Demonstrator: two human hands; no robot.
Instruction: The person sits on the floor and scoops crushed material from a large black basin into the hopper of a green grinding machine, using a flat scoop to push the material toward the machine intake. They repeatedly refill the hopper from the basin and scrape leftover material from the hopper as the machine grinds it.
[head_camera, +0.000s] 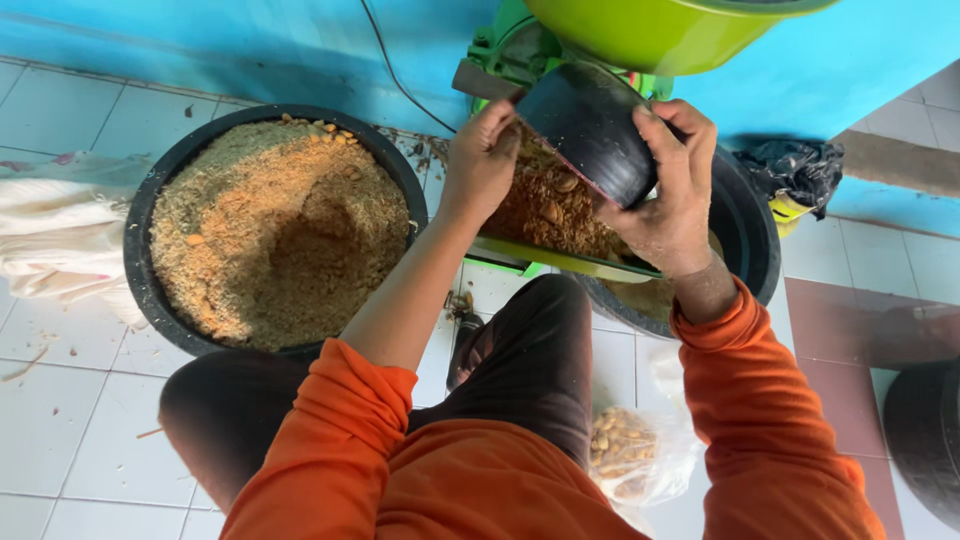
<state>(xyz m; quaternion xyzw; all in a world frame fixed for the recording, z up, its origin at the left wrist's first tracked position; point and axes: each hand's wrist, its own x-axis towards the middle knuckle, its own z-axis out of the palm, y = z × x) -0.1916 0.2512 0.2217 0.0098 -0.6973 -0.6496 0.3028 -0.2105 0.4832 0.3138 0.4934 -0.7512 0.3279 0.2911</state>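
Sleeves orange, knees dark, clear bag of nuts (625, 455) on tiled floor (70, 440) nearest. Left hand (480, 165) and right hand (675, 195), fingers clenched on tilted black bowl (590, 140), brown crumbly mix (545, 210) spilling toward green machine (520, 45). Left: big black tub (140, 260) of ground meal. Behind: blue wall (200, 40).

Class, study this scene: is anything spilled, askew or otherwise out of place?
Yes. Brown crumbs and scraps lie scattered on the white floor tiles beside the large black tub of ground meal. A stray stick also lies on the tiles.
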